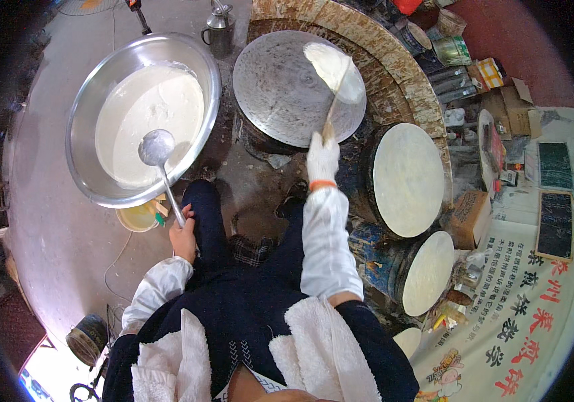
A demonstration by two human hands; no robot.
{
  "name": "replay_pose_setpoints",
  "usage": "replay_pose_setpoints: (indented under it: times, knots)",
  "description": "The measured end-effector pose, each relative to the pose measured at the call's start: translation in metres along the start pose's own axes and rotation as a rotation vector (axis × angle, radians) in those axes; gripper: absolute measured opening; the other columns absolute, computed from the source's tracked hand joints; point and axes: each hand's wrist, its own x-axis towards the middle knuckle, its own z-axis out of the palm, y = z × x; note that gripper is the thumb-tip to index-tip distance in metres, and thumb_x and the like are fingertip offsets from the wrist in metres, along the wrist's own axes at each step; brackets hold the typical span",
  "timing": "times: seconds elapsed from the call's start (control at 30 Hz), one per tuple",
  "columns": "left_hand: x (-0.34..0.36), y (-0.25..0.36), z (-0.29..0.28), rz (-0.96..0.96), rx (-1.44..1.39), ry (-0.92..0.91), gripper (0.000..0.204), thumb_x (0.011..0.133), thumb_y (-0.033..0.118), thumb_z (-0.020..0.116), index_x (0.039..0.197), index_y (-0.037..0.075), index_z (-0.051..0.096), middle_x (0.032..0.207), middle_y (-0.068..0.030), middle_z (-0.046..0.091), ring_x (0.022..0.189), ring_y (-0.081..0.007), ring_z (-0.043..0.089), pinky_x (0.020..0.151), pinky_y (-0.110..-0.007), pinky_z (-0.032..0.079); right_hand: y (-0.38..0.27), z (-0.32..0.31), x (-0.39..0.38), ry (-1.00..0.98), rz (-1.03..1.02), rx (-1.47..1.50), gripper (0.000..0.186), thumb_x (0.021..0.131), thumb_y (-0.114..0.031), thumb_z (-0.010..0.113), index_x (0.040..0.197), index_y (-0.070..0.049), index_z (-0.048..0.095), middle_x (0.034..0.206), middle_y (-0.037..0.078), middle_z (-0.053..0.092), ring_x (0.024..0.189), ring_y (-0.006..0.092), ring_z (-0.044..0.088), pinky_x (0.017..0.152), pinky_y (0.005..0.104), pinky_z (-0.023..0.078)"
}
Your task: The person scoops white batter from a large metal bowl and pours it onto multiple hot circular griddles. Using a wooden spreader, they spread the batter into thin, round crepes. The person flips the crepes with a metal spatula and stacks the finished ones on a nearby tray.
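Observation:
My left hand [183, 238] is closed on the handle of a metal ladle [156, 147], whose bowl is over white batter [126, 114] in a large steel basin [79, 141]. My right hand [322, 157], in a white glove with an orange band at the wrist, grips a long spreader [332, 114]. Its far end lies in a patch of pale batter [324, 63] on the upper right part of a grey round griddle [270, 80].
Two more round griddles, coated pale [407, 177] [427, 275], stand at my right beside a curved stained ledge [394, 60]. Behind the middle basin are a metal can [220, 37] and a cord; a yellowish bucket [129, 221] sits under the basin. Boxes [468, 218] and a banner [501, 321] are further right.

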Motion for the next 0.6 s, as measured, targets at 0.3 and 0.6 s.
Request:
replay_pose_setpoints:
  times: [0.3, 0.6]
  knots:
    - [0.0, 0.013, 0.008, 0.032, 0.187, 0.08, 0.044, 0.09, 0.008, 0.054, 0.131, 0.0, 0.064, 0.115, -0.0141, 0.073, 0.11, -0.0195, 0.066, 0.101, -0.031, 0.047, 0.003, -0.037, 0.014, -0.014, 0.099, 0.079, 0.049, 0.095, -0.021, 0.06, 0.139, 0.0, 0.057, 0.13, 0.021, 0.067, 0.123, 0.0286, 0.063, 0.104, 0.0347, 0.045]
    - [0.006, 0.001, 0.012, 0.083, 0.223, 0.128, 0.044, 0.087, 0.013, 0.057, 0.129, 0.002, 0.066, 0.111, -0.0122, 0.076, 0.105, -0.0201, 0.07, 0.096, -0.031, 0.049, -0.039, 0.033, 0.072, -0.235, 0.012, -0.091, 0.042, 0.095, -0.029, 0.058, 0.128, -0.003, 0.064, 0.112, 0.029, 0.068, 0.109, 0.0467, 0.063, 0.093, 0.0483, 0.05]
